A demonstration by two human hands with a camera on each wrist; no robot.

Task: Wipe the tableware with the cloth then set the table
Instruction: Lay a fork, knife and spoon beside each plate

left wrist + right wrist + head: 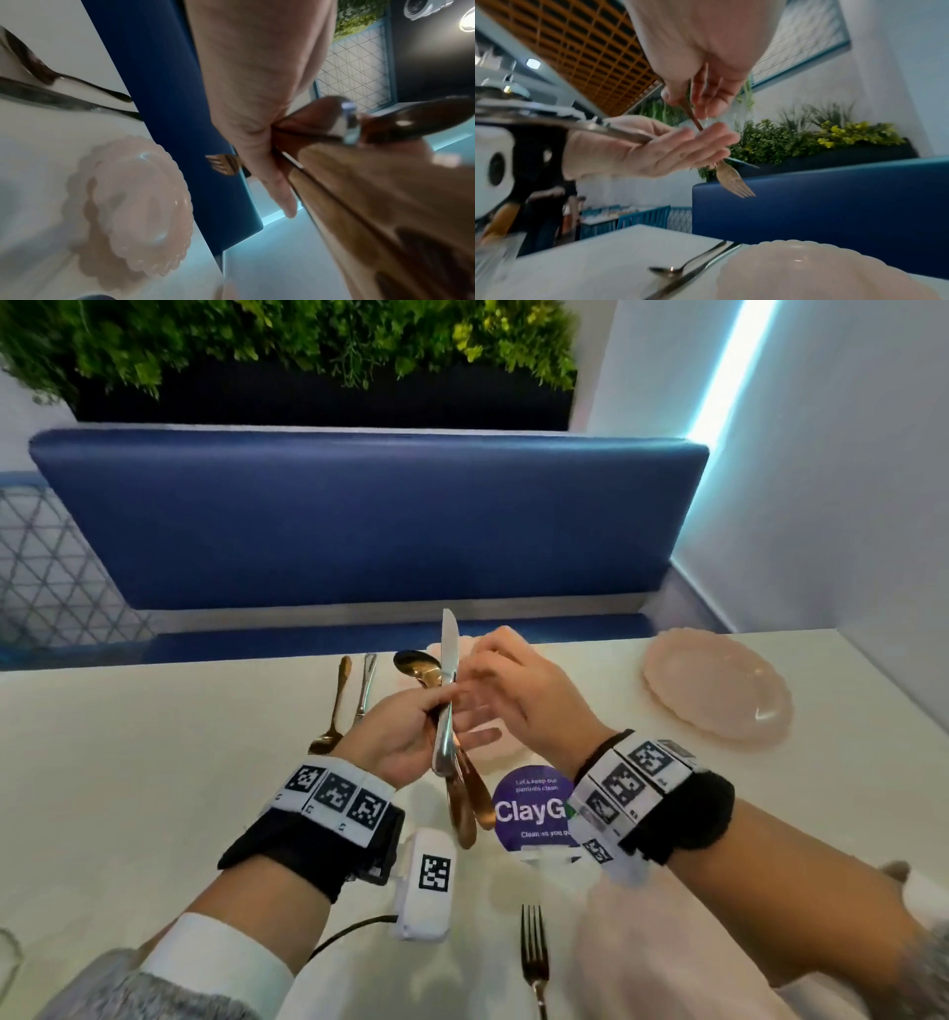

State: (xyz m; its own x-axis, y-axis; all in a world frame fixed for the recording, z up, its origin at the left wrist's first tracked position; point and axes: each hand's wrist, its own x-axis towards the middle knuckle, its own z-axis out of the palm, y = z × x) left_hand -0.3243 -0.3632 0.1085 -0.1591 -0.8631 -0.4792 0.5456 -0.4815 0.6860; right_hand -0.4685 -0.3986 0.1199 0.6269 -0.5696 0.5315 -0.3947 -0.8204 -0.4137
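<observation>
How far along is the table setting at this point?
Done: a gold spoon and silver utensil lie beside the pink scalloped plate at the far place. In hand: the left hand grips a silver knife and larger gold spoon; the right hand pinches a gold fork by its handle. Left: placing these, and the second pink plate at the right has no cutlery beside it. Wiping cannot be judged.

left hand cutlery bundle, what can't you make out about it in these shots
- Count of pieces: in the head view the left hand covers the middle of the cutlery bundle; only knife and gold spoon read clearly.
- Left wrist view: bundle blurred, handles cut by the frame edge.
- Right wrist view: right hand pinches a gold fork, its handle end hidden by fingers.
</observation>
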